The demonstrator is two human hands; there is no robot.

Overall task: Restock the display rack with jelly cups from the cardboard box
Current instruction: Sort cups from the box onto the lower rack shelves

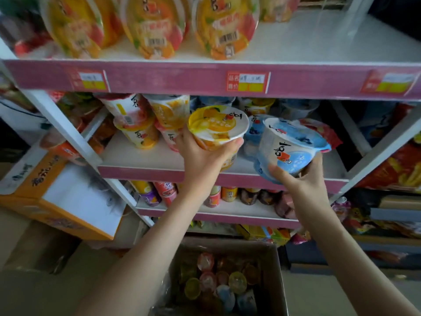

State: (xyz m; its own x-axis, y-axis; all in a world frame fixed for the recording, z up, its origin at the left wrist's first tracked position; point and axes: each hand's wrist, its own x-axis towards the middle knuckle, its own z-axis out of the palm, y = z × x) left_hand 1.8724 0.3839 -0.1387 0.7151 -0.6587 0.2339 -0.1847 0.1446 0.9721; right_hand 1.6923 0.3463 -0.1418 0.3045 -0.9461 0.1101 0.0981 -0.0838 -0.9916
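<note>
Two hands are raised in front of the middle shelf [136, 156] of the display rack [63, 128], a white frame with pink front strips. The left hand [200, 153] grips a yellow jelly cup [218, 126] by its wall just under the rim, with the thumb on one side and the fingers curled round the other. This cup stands nearly upright above the front edge of the shelf. The right hand [303, 179] holds a blue jelly cup [289, 144] from below with curled fingers. The blue cup is tilted, lid uppermost, and is just beside the yellow one without touching it. Behind both, the shelf carries more cups [141, 124] of the same kind, some lying on their side, and a bare white part is open at its front left. On the top shelf [319, 42] large orange tubs [155, 26] lean at the left while the right half is bare, and a price label [247, 82] sits on its pink strip. The lower shelf [239, 208] holds a row of small cans [229, 193]. The cardboard box [279, 281] stands open on the floor under the forearms, with small jelly cups [216, 283] of many colours inside. An orange and white carton [68, 197] lies left of the rack and red snack bags [398, 172] crowd the right, so the free room is straight ahead.
</note>
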